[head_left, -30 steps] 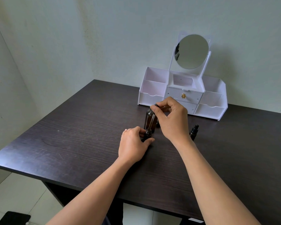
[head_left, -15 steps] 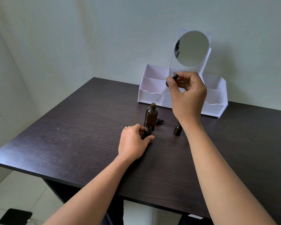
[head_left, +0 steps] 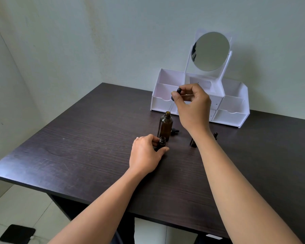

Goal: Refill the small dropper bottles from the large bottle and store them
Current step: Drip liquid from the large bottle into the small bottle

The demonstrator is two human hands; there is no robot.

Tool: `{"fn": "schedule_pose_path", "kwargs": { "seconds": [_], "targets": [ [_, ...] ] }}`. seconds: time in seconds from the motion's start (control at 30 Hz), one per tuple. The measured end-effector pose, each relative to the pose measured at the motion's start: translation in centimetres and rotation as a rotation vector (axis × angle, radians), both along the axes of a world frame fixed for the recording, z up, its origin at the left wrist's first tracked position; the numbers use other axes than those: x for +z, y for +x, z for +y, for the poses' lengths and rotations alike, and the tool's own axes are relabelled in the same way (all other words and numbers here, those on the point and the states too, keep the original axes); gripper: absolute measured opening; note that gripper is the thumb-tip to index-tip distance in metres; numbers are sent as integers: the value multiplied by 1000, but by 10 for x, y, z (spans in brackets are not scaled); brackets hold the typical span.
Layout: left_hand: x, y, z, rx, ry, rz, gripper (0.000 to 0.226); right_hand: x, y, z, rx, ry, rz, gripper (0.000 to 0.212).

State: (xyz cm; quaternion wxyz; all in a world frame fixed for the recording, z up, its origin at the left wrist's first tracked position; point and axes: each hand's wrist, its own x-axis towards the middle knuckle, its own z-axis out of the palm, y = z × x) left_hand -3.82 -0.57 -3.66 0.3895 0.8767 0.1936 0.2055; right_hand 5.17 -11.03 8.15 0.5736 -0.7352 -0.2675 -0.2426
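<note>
The large amber bottle (head_left: 165, 126) stands uncapped mid-table. My right hand (head_left: 192, 104) pinches a dropper (head_left: 176, 95) by its black bulb, and the glass tip hangs just above the bottle's mouth. In front of the large bottle, my left hand (head_left: 145, 153) grips a small open dropper bottle (head_left: 161, 142) standing on the table. A second small bottle (head_left: 193, 143) stands to the right, partly behind my right forearm. A third one (head_left: 215, 134) peeks out further right. A black cap (head_left: 175, 130) lies behind the large bottle.
A white organiser (head_left: 232, 117) with open compartments, small drawers and a round mirror (head_left: 210, 51) stands at the table's back, against the wall. The dark wooden table (head_left: 86, 147) has its front edge near me. A black object (head_left: 17, 234) lies on the floor at lower left.
My right hand lifted the dropper out of the small bottle, rose, then came down left so the tip hangs over the large bottle. My left hand has stayed on the small bottle.
</note>
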Motion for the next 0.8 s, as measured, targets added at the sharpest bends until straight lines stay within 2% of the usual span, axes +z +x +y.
{"fn": "schedule_pose_path", "kwargs": {
  "seconds": [0.3,0.43,0.5,0.57,0.8],
  "targets": [
    [1,0,0,-4,10,10,41,-14,7,7,-85,-424,168,8],
    [1,0,0,1,10,-1,41,-15,6,2,-75,-401,195,21],
    [0,-1,0,6,9,-13,40,-13,9,-2,-58,-332,202,21],
    [0,-1,0,8,11,-24,39,-11,12,-6,-66,-352,209,18],
    [1,-2,-1,8,5,-33,39,-27,4,-2,-85,-838,378,23]
  ]
}}
